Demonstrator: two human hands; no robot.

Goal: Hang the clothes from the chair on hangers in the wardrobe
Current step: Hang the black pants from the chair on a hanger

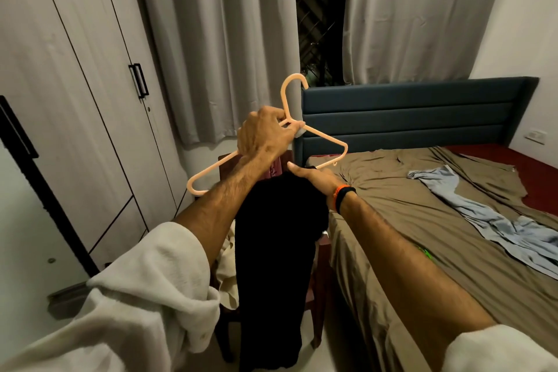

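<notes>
Nearest, the black garment (277,266) hangs in front of the chair (317,296), its top edge held by the right hand (308,174) — fingers hidden behind the cloth, so I cannot tell how tight that grip is. Just above, the left hand (265,136) is curled firmly round the neck of the peach hanger (326,137). The dark, shapeless cloth hides any neck opening, so threading could miss and drop it; the wardrobe (75,100) beyond stands closed.

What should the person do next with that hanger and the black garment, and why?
Probably slip one hanger arm into the black garment: the left hand grips the hanger at its neck, the right hand holds the garment's top just below it.
</notes>
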